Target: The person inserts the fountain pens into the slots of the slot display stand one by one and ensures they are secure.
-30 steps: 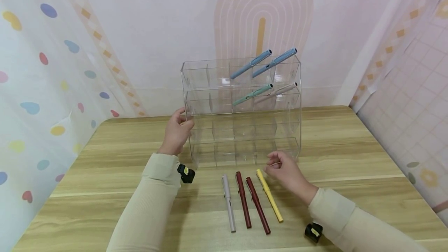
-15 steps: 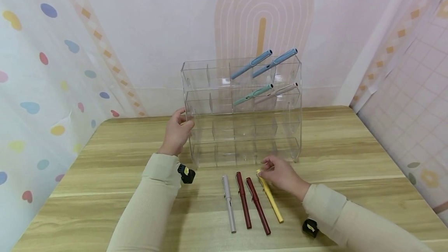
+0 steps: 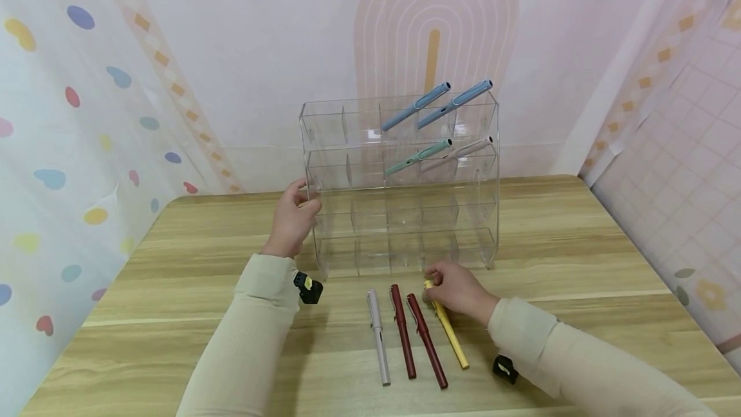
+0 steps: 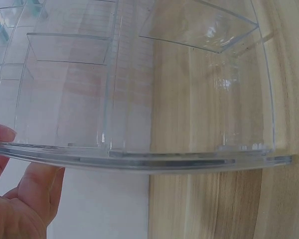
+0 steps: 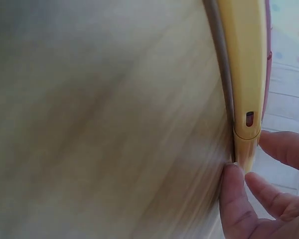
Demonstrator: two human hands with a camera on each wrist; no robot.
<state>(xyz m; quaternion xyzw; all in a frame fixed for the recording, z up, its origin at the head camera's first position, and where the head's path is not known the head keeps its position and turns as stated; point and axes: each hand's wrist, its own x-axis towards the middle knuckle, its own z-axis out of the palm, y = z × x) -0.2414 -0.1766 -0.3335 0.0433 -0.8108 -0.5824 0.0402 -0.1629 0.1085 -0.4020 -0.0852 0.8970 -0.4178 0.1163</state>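
Observation:
My left hand (image 3: 291,221) grips the left side panel of a clear acrylic pen rack (image 3: 370,256). In the left wrist view the thumb and fingers (image 4: 37,191) lie on opposite sides of that panel's edge. My right hand (image 3: 460,291) pinches the far, capped end of a yellow pen (image 3: 451,336) that lies on the table. The right wrist view shows the yellow barrel (image 5: 246,64) with a small ink window, thumb and fingertips on either side of it. Left of it lie two dark red pens (image 3: 427,340) and a light grey pen (image 3: 379,340).
Two blue pens (image 3: 417,107) lean in the rack's top tier. A green pen (image 3: 418,157) and a pale pen (image 3: 463,152) lean in the tier below. The wooden table (image 3: 173,314) reaches a patterned cloth backdrop (image 3: 249,50).
My right hand has moved left onto the capped end of the yellow pen and closed its fingers there. The left hand has stayed on the rack.

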